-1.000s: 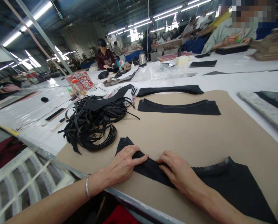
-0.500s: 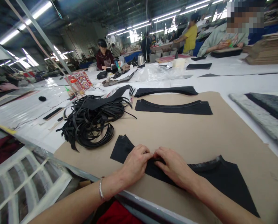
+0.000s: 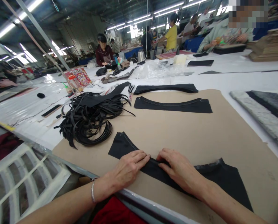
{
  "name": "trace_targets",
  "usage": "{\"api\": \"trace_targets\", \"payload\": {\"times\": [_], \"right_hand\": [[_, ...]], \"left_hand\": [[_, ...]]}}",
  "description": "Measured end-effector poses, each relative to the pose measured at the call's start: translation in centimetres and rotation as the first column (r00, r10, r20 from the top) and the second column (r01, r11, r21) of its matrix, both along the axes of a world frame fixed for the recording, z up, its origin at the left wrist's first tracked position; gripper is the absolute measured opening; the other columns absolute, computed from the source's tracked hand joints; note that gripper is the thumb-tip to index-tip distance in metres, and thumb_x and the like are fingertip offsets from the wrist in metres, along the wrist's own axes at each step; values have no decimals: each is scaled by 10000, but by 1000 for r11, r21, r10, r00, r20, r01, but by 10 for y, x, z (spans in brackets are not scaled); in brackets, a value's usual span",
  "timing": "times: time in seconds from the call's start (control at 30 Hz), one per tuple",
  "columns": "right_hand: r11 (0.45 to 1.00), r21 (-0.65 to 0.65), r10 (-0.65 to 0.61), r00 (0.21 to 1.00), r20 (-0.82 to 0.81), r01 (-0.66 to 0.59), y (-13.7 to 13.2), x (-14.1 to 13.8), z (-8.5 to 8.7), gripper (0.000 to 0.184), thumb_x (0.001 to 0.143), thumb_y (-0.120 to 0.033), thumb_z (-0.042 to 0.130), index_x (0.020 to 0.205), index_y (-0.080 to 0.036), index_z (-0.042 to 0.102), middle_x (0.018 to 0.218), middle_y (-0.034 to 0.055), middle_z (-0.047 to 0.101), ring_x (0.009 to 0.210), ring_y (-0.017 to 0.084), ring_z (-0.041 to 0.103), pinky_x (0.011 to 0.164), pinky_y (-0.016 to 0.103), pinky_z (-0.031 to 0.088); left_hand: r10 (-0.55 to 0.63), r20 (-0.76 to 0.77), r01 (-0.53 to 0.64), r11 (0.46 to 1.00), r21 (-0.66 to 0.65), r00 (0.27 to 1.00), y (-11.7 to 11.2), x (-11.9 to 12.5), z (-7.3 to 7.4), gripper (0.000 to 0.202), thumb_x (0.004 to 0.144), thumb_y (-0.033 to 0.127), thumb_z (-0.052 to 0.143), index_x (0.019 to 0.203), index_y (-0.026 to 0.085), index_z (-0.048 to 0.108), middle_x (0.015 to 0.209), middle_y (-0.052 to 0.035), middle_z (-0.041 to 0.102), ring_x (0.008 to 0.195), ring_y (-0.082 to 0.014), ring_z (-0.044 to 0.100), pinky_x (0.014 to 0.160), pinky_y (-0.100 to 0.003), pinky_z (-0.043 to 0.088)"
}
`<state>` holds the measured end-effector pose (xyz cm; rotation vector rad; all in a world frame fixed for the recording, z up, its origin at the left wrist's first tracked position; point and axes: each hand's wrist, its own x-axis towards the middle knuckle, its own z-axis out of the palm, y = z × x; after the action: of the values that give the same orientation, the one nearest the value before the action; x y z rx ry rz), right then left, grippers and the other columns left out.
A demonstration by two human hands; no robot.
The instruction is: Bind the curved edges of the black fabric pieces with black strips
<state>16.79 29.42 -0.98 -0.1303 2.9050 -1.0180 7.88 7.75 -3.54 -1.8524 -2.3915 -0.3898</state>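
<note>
Fingertips that nearly met half a second ago have drawn apart along the black piece [image 3: 158, 174], and a far-off person in a yellow top [image 3: 171, 37] has shifted left. From the head camera, the piece lies at the near side of a brown sheet [image 3: 176, 130] on the counter [image 3: 222, 81], its curved edge turned to the far side. Left hand [image 3: 130, 165] rests fairly flat on that edge, fingers stretched out and together; right hand [image 3: 176, 163] has thumb and fingertips closed on the edge a little farther right. A short bare stretch of edge shows between them. Beyond both hands the brown sheet is open as far as two flat black pieces [image 3: 173, 105], one behind the other, near its far edge. To the right there is more open sheet, up to a mottled slab [image 3: 246, 105] beyond its border. Room is tighter on the left, where a tangled bundle of black strips [image 3: 92, 109] sits near the piece's left end, a narrow gap between. Both forearms come in over the counter's near edge, and the right one crosses the piece.
</note>
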Motion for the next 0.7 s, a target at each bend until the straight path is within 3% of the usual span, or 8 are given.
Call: {"api": "trace_targets", "payload": {"times": [0.1,0.17,0.3,0.37,0.53,0.7], "right_hand": [[1000,14,9,1000,-1,-9,-5,5,1,108,834,-165,501,857,-222,589,908,15,608,859,178,537,802,328,389],[1000,8,10,1000,8,-10,-8,7,0,100,831,-170,508,867,-219,588,912,20,612,864,181,542,802,328,394],[1000,19,-12,1000,10,12,-10,7,-2,100,832,-169,512,886,-216,582,922,25,610,869,183,541,806,330,397],[1000,23,-11,1000,-7,12,-10,7,-4,97,836,-166,516,891,-216,578,929,24,607,881,186,538,819,336,392],[999,34,8,999,-39,-7,-10,10,-5,100,853,-149,512,895,-210,578,936,22,598,894,187,529,825,344,380],[999,48,5,998,-68,-2,-9,12,-6,85,863,-156,515,869,-208,582,908,16,596,859,178,524,804,336,375]], "left_hand": [[-28,63,24,998,58,998,-12,-5,5,427,904,52,356,1283,155,523,1274,-79,589,1227,-162,494,1075,-331,418],[21,136,-35,994,104,990,-10,-5,10,369,901,89,418,1226,176,569,1197,-66,630,1154,-159,544,1057,-337,428],[172,200,-197,974,112,965,14,0,22,367,801,113,588,1159,190,612,1079,-65,640,1049,-205,561,956,-377,475],[170,233,-188,981,56,958,27,3,25,337,769,60,575,1068,194,655,1014,-52,637,1007,-201,560,916,-353,481],[173,254,-170,985,-34,952,39,13,21,319,807,11,474,942,200,693,840,-31,621,865,-170,569,807,-296,497],[181,148,-191,980,57,972,29,23,13,298,900,90,441,1070,212,652,965,-52,616,903,-170,555,815,-307,515]]}}
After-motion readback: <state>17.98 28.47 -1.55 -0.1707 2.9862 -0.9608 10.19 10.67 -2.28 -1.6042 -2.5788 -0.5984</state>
